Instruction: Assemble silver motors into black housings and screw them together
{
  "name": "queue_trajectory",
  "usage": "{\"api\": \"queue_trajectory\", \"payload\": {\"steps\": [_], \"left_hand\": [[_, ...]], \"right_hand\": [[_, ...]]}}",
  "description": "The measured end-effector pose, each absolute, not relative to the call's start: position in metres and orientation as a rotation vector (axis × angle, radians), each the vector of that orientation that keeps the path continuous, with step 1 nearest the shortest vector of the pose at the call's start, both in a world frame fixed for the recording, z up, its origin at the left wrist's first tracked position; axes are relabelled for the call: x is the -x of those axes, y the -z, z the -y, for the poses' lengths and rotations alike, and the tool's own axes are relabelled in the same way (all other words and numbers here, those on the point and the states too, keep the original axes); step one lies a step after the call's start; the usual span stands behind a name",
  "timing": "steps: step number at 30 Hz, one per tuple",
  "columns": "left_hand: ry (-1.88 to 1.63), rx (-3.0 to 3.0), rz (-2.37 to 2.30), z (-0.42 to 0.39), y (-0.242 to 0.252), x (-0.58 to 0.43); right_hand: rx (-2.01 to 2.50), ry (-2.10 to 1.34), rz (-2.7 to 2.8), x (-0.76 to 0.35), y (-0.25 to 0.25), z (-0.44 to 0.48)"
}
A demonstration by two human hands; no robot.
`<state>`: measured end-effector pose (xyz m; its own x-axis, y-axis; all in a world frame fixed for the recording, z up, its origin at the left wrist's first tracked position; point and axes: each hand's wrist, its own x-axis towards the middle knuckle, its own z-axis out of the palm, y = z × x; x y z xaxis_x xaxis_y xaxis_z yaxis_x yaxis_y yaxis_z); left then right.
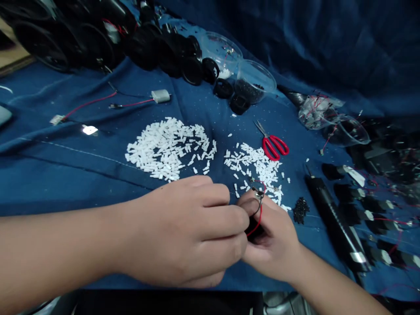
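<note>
My left hand [190, 227] is curled closed at the near edge of the blue cloth, its fingertips meeting my right hand [272, 236]. Between them I hold a small dark part with a red and a black wire [259, 214]; the wire ends stick up past my right thumb. Just beyond my hands lie two heaps of small white plastic pieces: a large one [170, 148] to the left and a smaller, scattered one [256, 168] to the right.
Red-handled scissors [274, 144] lie beyond the smaller heap. A black pen-like tool [331, 218] and a row of black parts with wires [361, 201] sit at the right. Clear plastic bowls [254, 78], black round parts [183, 57] and a small motor with wires [160, 96] lie at the back.
</note>
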<state>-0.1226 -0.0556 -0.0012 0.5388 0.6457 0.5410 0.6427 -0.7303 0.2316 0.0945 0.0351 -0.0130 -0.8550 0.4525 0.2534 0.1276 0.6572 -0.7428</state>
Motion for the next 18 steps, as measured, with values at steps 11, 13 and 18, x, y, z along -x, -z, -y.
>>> {"api": "queue_trajectory", "payload": {"steps": [11,13,18], "left_hand": [[-1.14,-2.737,-1.077,0.061,0.001,0.114],[-1.134,-2.735,-1.079,0.062,0.001,0.114],[-1.172,-2.761,-1.103,0.064,-0.001,0.114]], "right_hand": [[0.655,-0.811,2.795,-0.089,0.018,-0.028],[0.619,-0.771,2.865,-0.089,0.022,-0.029],[0.586,-0.737,2.896,-0.092,0.03,-0.031]]}}
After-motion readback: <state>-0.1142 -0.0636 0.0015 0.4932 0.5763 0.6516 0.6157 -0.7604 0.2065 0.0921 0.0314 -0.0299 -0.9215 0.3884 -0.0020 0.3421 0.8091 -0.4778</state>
